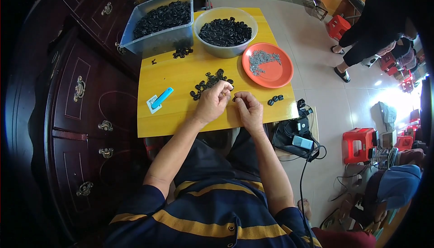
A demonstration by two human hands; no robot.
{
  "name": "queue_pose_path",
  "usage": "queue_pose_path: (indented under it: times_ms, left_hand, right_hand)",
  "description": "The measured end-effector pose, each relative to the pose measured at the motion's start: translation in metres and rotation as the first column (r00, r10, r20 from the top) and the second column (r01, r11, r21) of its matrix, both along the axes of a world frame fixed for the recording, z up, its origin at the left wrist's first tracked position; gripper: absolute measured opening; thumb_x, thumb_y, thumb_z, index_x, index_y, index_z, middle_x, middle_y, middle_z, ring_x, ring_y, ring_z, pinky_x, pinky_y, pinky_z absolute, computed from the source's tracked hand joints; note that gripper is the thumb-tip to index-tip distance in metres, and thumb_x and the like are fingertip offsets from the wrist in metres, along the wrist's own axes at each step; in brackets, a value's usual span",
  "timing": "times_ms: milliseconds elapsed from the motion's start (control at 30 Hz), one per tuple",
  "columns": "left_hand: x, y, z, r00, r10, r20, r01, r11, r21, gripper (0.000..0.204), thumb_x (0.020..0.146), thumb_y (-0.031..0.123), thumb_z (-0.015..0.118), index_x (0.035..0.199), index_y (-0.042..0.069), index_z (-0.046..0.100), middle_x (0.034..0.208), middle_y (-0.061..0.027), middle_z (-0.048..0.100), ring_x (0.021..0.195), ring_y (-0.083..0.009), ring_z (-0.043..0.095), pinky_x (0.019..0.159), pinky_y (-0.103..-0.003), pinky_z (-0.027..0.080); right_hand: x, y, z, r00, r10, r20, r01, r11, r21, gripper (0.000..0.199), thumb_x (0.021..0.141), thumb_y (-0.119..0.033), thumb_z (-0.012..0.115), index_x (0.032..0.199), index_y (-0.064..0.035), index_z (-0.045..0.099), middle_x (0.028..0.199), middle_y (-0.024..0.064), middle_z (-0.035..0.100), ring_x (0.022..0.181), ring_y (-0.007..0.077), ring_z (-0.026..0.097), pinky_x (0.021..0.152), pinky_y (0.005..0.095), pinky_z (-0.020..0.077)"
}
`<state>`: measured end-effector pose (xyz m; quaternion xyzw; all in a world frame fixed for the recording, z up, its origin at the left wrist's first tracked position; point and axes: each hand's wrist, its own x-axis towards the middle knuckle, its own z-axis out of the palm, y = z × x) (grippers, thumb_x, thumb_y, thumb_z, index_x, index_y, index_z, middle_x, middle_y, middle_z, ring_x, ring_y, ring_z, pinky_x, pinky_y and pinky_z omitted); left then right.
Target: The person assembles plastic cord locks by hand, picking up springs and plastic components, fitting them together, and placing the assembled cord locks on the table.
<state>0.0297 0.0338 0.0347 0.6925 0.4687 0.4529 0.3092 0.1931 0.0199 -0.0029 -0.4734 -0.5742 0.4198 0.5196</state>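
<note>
Both my hands are over the near part of the yellow table, almost meeting. My left hand point(212, 102) has its thumb and fingers closed in a pinch; anything between them is too small to make out. Beside it, my right hand point(250, 111) pinches a small black plastic part point(234, 99) between thumb and forefinger. A loose pile of black oval plastic parts point(209, 83) lies just beyond my left hand, which partly covers it. To the right of my right hand, a few black parts point(275, 99) sit in a short row.
An orange plate point(285, 77) holds small grey pieces. Behind it stand a round translucent bowl point(197, 26) and a clear bin point(156, 44), both filled with black parts. A blue-handled tool point(162, 98) lies left. Cabinets point(77, 126) flank the table; a black bag point(285, 135) with cables sits right.
</note>
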Motion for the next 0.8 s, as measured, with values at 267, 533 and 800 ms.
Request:
queue_pose_path:
  times_ms: [267, 533, 800]
  left_hand:
    - [0.0032, -0.0009, 0.0042, 1.000, -0.009, -0.022, 0.008, 1.000, -0.026, 0.021, 0.087, -0.002, 0.063, 0.106, 0.004, 0.057, 0.082, -0.0104, 0.067, 0.067, -0.0210, 0.068, 0.062, -0.033, 0.053]
    - [0.0049, 0.0004, 0.0067, 0.994, -0.009, -0.109, 0.011, 1.000, 0.012, 0.022, 0.085, -0.003, 0.063, 0.106, 0.005, 0.057, 0.077, -0.0113, 0.066, 0.066, -0.0260, 0.068, 0.061, -0.036, 0.053]
    - [-0.0024, 0.0040, 0.0079, 0.996, -0.068, 0.056, 0.073, 0.994, -0.077, 0.035, 0.085, -0.001, 0.064, 0.120, 0.003, 0.060, 0.081, -0.0116, 0.069, 0.063, -0.0204, 0.068, 0.061, -0.033, 0.054]
  right_hand:
    - [0.0011, 0.0005, -0.0002, 0.999, -0.010, 0.046, 0.010, 1.000, -0.004, 0.013, 0.095, -0.003, 0.065, 0.107, -0.0002, 0.067, 0.092, 0.0007, 0.070, 0.086, 0.0057, 0.063, 0.078, 0.0230, 0.0515]
    - [-0.0031, 0.0015, -0.0030, 0.997, -0.066, 0.044, 0.066, 0.998, -0.001, 0.010, 0.090, -0.004, 0.068, 0.099, -0.0019, 0.070, 0.085, 0.0074, 0.073, 0.079, 0.0115, 0.070, 0.074, 0.0274, 0.0541]
    - [0.0000, 0.0014, -0.0070, 0.999, -0.040, 0.015, 0.040, 0.999, -0.002, 0.011, 0.094, -0.004, 0.066, 0.105, -0.0001, 0.068, 0.089, -0.0012, 0.068, 0.081, 0.0045, 0.061, 0.074, 0.0214, 0.0510]
